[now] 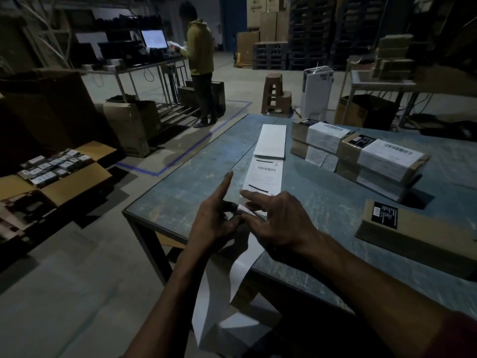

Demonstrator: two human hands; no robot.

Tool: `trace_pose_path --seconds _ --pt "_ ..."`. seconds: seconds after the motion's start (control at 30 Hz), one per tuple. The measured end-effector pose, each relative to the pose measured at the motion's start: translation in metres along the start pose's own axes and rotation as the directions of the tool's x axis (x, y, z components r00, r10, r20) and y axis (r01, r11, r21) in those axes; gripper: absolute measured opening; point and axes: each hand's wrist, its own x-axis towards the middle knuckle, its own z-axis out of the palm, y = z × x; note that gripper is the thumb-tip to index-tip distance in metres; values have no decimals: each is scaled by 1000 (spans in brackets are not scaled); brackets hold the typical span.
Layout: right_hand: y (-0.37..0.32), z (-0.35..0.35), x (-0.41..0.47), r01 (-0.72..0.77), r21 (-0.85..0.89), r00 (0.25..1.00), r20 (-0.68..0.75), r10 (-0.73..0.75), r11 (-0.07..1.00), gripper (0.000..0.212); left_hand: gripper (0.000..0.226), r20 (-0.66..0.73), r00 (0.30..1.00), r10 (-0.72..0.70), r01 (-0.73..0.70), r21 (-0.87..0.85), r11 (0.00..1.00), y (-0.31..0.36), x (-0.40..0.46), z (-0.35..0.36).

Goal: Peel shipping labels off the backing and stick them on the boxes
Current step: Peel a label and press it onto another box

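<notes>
A long strip of shipping labels point(265, 174) lies on the blue table point(322, 202), its printed label facing up and a folded white stack point(272, 140) at its far end. Empty backing point(227, 293) hangs off the table's near edge to the floor. My left hand point(214, 220) and my right hand point(278, 220) meet at the label's near corner, thumbs and fingers pinching the paper there; both index fingers point outward. Labelled cardboard boxes point(361, 156) are stacked at the right. One unlabelled box point(413, 233) with a black sticker lies nearer, right of my right hand.
A person in a yellow hoodie point(200, 60) stands at a bench with a lit monitor point(154, 38). An open carton of small boxes point(54, 169) sits on the floor at left. Stools point(275, 95), a white unit point(316, 91) and pallets stand beyond the table.
</notes>
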Motion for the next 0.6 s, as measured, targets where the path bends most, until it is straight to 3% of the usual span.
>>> trace_pose_path --seconds 0.27,0.47,0.6 --pt "13 -4 10 -9 98 996 86 1 995 51 111 18 999 49 -50 29 998 -2 -2 1" --pt "6 -7 4 154 -83 988 42 -151 984 44 110 22 1000 19 -21 55 998 2 -4 0" --pt "2 -10 6 158 -52 987 -22 -160 986 44 111 3 1000 12 -12 81 997 8 -6 -2"
